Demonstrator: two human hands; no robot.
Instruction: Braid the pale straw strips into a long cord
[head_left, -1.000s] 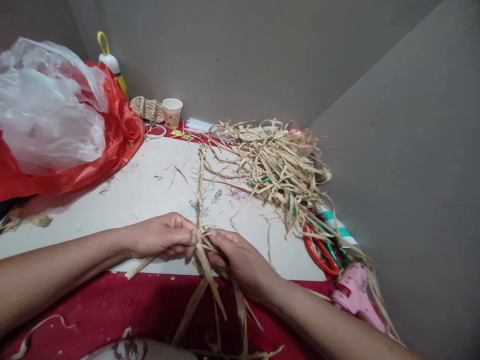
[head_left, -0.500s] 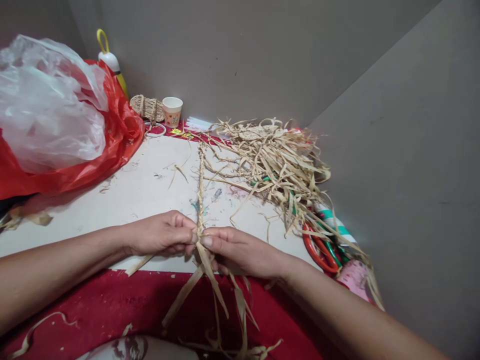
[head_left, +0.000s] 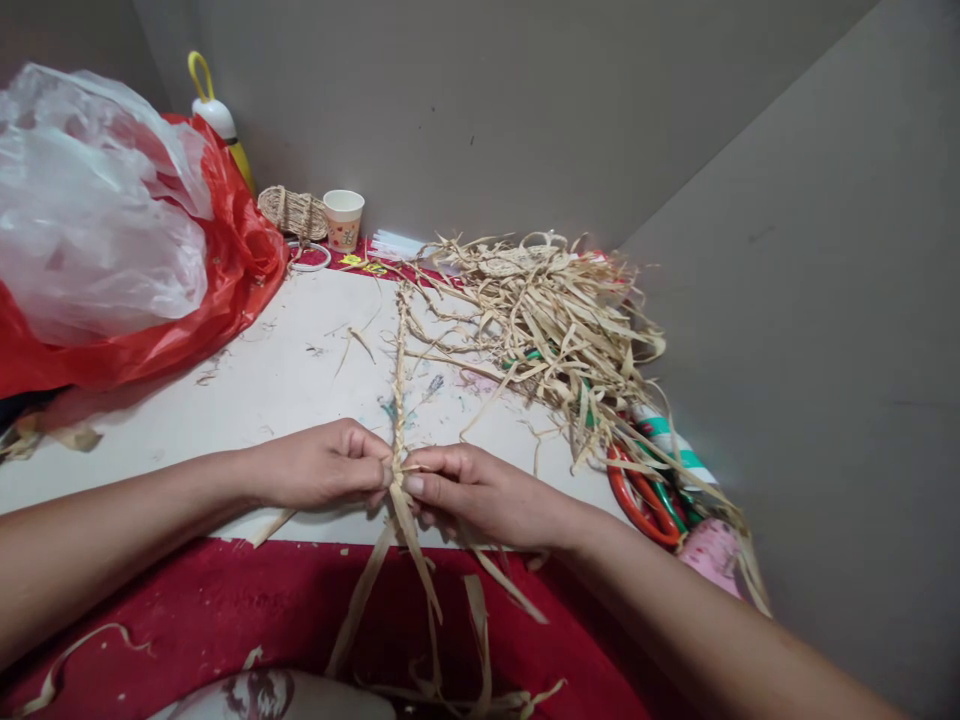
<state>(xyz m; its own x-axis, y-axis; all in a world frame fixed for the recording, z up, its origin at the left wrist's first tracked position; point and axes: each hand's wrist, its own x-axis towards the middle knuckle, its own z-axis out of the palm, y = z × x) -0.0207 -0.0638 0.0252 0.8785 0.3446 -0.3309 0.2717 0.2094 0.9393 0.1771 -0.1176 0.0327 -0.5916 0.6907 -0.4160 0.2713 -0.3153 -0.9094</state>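
Observation:
A thin straw braid (head_left: 400, 380) runs away from me across the white board (head_left: 322, 350), its near end pinched between both hands. My left hand (head_left: 330, 465) is closed, thumb and forefinger gripping the braid from the left. From the right, my right hand (head_left: 476, 495) pinches the strands at the same spot, fingertips almost meeting the left ones. Loose flat straw strands (head_left: 411, 535) fan out below the fingers, over the red cloth (head_left: 247, 590) and toward my lap. My lower right fingers are partly hidden.
A heap of dry straw (head_left: 555, 320) lies at the back right, with red-handled scissors (head_left: 637, 495) below it. A red plastic bag (head_left: 247, 250) with clear plastic fills the left. Behind stand a paper cup (head_left: 344, 222), a twine bundle (head_left: 294, 212) and a yellow-white bottle (head_left: 217, 120).
Both hands keep their pinch on the braid, almost in place. Below them the loose strands have shifted, one swinging out to the right under my right hand.

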